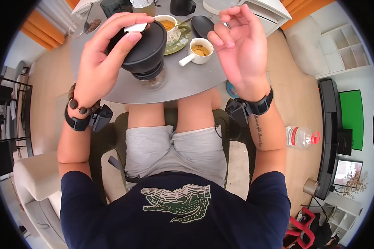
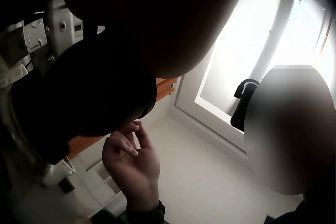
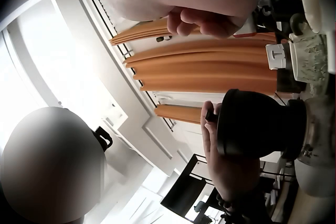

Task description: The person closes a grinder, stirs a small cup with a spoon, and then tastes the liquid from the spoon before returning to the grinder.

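My left hand (image 1: 106, 54) grips the black top of a coffee grinder (image 1: 147, 52) that has a clear glass jar (image 1: 153, 82) below it. Its thumb and fingers come over the lid, where a small bright white patch (image 1: 136, 28) shows between them. In the right wrist view the grinder (image 3: 257, 124) appears sideways, with the left hand (image 3: 231, 174) behind it and fingers at a small black knob. Raised at the right of the table, my right hand (image 1: 245, 54) holds nothing and has loosely bent fingers, palm facing up. The left wrist view is mostly dark around the grinder.
A small white handled pot (image 1: 203, 59) with brown liquid stands right of the grinder. Behind it are a patterned cup (image 1: 173, 32) on a green saucer (image 1: 172, 51) and a black spoon (image 1: 202, 27). Farther back is a black mug (image 1: 180, 7). The grey table (image 1: 187, 85) curves above the person's knees.
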The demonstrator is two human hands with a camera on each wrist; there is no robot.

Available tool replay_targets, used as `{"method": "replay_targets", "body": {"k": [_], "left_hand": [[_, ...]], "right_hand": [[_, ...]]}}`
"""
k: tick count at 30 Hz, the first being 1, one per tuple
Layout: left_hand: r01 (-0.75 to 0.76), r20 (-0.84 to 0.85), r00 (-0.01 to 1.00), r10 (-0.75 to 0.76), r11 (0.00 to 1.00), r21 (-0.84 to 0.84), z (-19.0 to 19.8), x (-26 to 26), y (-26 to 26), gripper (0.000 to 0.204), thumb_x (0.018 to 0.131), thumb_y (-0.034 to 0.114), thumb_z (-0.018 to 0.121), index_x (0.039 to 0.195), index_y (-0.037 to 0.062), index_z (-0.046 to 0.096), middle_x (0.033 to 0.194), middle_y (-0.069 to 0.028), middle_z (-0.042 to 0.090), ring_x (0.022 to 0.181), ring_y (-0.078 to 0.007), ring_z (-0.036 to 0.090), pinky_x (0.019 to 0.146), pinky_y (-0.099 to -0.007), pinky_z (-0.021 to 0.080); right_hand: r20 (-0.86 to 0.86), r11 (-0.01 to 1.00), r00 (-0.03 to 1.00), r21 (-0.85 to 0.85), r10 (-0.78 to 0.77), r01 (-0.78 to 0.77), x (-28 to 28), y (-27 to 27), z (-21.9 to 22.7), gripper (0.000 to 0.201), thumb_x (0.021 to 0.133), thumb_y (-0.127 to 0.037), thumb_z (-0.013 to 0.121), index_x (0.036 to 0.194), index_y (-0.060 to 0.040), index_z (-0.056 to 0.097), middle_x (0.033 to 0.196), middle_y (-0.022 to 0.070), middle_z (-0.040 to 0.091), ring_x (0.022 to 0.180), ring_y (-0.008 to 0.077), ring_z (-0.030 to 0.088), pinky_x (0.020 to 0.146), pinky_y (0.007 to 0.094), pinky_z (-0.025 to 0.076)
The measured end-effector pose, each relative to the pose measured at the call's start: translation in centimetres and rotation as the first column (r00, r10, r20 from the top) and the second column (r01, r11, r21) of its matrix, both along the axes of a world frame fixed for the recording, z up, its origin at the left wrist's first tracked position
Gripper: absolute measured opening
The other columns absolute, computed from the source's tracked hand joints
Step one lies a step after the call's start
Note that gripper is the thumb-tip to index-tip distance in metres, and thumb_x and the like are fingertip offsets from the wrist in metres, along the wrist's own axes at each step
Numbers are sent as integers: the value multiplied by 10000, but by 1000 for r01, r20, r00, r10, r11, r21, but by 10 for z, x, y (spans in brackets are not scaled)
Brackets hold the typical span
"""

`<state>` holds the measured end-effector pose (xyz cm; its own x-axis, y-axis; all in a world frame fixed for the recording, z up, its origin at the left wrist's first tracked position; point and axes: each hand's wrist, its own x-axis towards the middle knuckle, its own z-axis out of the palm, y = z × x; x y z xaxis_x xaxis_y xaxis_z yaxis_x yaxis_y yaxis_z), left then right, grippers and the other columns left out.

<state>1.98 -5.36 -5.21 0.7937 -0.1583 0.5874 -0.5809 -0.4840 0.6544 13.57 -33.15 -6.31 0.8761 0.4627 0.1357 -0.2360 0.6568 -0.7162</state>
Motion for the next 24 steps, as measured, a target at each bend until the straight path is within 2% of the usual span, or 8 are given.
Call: {"method": "replay_targets", "body": {"k": [2,4,13,18,20,21,23,24], "left_hand": [[-47,67,997,42,996,71,6,-4,-3,324,1132,72,577,1414,-34,695,1354,-140,706,1286,-244,654,1154,-359,473],[-110,87,992,95,976,189,11,-9,-7,326,1129,63,572,1414,-26,701,1347,-134,700,1253,-232,654,1133,-342,472],[-87,-16,996,88,995,53,5,-13,-20,337,1106,103,611,1418,-9,673,1338,-118,698,1284,-225,639,1142,-345,462],[-130,33,991,128,989,74,0,-11,-22,346,1089,128,650,1409,-2,664,1355,-119,701,1295,-238,642,1153,-357,460],[-144,56,989,139,984,102,0,-11,-22,348,1079,130,666,1401,0,664,1359,-121,702,1293,-244,643,1154,-362,461],[-163,73,985,155,979,126,0,-11,-22,348,1069,128,678,1393,3,664,1361,-122,702,1290,-253,646,1151,-366,464],[-187,92,980,175,971,149,-1,-11,-21,348,1060,126,691,1385,6,664,1363,-124,702,1286,-262,649,1149,-369,467],[-179,102,981,164,972,152,-1,-10,-20,355,1051,125,702,1383,8,664,1357,-126,704,1282,-270,652,1145,-371,470]], "right_hand": [[104,997,995,71,1,-8,4,-1,6,279,1165,-312,535,1068,-73,643,914,18,603,621,116,385,690,319,416],[101,996,995,87,-12,3,8,-2,2,268,1161,-309,538,1038,-89,626,896,16,588,620,122,386,689,323,409],[89,982,982,109,-164,154,16,-5,-2,269,1138,-284,525,927,-117,546,791,-4,463,607,136,358,659,334,387],[142,975,966,83,-215,205,19,-7,-8,361,1126,-273,519,804,-127,451,695,-12,365,603,143,313,637,342,345],[377,978,909,171,-175,117,25,-7,-16,337,1119,-188,584,835,-12,629,719,5,591,587,80,379,568,297,365],[378,979,910,171,-173,115,24,-6,-17,337,1119,-188,584,835,-12,629,719,5,591,587,80,379,568,297,365],[676,900,662,4,-323,436,14,-2,-17,391,1059,-101,598,700,-35,458,617,-30,426,585,61,322,548,301,292],[677,902,663,4,-321,432,6,2,-17,391,1059,-101,598,700,-35,458,617,-30,426,585,61,322,548,301,292]]}}
